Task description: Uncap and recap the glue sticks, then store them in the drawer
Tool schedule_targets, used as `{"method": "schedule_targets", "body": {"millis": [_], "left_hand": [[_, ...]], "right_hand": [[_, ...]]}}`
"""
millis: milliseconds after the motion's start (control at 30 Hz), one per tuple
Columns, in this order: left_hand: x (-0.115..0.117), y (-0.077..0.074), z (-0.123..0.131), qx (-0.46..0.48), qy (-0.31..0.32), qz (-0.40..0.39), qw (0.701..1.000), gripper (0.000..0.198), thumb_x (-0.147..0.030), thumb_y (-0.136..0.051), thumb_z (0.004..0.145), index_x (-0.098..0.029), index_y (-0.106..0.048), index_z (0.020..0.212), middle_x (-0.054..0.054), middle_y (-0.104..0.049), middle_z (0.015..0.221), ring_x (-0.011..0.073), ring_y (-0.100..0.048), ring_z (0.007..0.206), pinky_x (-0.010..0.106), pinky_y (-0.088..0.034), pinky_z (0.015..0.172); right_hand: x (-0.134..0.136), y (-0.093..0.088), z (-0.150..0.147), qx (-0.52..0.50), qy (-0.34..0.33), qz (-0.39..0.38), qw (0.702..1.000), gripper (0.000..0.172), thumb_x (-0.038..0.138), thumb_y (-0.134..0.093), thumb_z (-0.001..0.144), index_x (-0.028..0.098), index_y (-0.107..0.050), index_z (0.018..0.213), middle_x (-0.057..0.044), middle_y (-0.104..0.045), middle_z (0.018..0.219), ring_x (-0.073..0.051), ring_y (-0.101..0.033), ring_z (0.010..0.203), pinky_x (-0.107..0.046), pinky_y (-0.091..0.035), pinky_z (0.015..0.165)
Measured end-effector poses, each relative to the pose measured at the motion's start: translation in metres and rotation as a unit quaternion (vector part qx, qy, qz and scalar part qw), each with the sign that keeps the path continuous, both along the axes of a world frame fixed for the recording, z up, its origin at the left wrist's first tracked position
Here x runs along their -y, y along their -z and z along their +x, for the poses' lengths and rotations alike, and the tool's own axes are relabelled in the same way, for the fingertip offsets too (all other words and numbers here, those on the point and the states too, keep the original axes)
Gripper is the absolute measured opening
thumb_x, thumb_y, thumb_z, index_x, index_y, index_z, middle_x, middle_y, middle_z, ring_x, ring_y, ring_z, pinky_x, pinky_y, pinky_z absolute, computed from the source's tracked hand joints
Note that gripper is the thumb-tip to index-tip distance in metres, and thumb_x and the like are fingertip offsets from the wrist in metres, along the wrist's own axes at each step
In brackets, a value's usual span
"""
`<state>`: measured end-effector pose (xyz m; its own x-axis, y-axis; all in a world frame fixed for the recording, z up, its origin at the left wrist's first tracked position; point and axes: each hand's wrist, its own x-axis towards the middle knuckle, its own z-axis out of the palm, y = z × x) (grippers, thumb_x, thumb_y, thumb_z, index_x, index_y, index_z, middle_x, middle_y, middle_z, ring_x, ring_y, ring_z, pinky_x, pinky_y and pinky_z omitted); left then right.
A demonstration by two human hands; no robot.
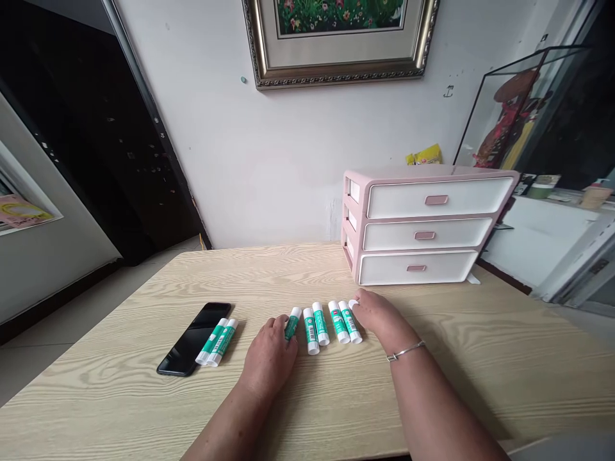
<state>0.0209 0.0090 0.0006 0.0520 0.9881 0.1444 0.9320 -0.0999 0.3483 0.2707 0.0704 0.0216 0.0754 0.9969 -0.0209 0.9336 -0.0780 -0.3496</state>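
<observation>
Fingers of the left hand (271, 355) are bent round the lower part of one green-and-white tube (292, 323), thumb on its 4 o'clock side, gap about tube-wide; looks gripped, bottom end hidden. Long axis runs 7 to 1, white end toward 1. On the right hand (375, 314), fingers bunch at a white tube end (353, 303); the hand covers the rest of that tube, so can't tell how far apart they are or whether it's gripped.

Key relation: middle pair of tubes (311, 331) lies at 3 o'clock from the left fingertips, just beside, axes near 12 to 6, tipped a bit toward 11. Left hand is nearer. Right pair of tubes (350, 321) lies at 8 o'clock from the right fingers, just beside, axes 11 to 5; right hand nearer there.

Left pair of tubes (223, 342) at 9 o'clock from left hand, axes 1 to 7, overlapping the right edge of a black phone (185, 349); can't tell if propped on it. Phone lies on a wood-look table (144, 326). Pink-and-white drawer unit (423, 250) at 1 o'clock from right hand.
</observation>
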Motion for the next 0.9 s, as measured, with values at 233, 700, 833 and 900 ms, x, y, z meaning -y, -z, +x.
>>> {"method": "schedule_targets", "body": {"millis": [233,700,833,900], "left_hand": [[-0.001,0.000,-0.001,0.005,-0.004,-0.007,1.000,0.037,-0.027,-0.039,0.096,-0.018,-0.061,0.125,0.013,-0.066,0.117,0.0262,-0.063,0.109,0.036,-0.046,0.092],[0.016,-0.002,-0.006,0.292,0.198,0.098,0.931,0.032,-0.033,-0.042,0.102,-0.026,-0.056,0.129,0.008,-0.062,0.122,0.0208,-0.058,0.115,0.037,-0.046,0.102],[0.019,-0.001,0.002,0.222,0.208,0.100,0.947,0.032,-0.034,-0.041,0.102,-0.026,-0.054,0.131,0.009,-0.062,0.121,0.0216,-0.061,0.109,0.037,-0.049,0.096],[0.018,0.001,0.005,0.165,0.186,0.102,0.963,0.033,-0.037,-0.044,0.100,-0.025,-0.055,0.129,0.010,-0.065,0.114,0.0230,-0.064,0.101,0.037,-0.051,0.087]], "right_hand": [[0.009,-0.015,-0.009,-0.033,0.050,0.105,0.993,0.033,0.019,-0.046,0.087,0.015,-0.069,0.110,-0.017,-0.072,0.109,-0.026,-0.067,0.099,-0.031,-0.043,0.077],[0.040,-0.008,-0.074,-0.306,-0.182,0.175,0.918,0.040,0.048,-0.036,0.101,0.021,-0.060,0.085,0.001,-0.063,0.069,-0.014,-0.056,0.066,-0.024,-0.039,0.061],[0.043,-0.003,-0.081,-0.286,-0.175,0.179,0.925,0.031,0.037,-0.036,0.102,0.022,-0.060,0.090,0.000,-0.066,0.077,-0.014,-0.058,0.071,-0.024,-0.039,0.065],[0.046,-0.003,-0.084,-0.272,-0.167,0.189,0.929,0.025,0.031,-0.037,0.101,0.022,-0.060,0.095,0.000,-0.067,0.079,-0.015,-0.059,0.073,-0.024,-0.039,0.066]]}}
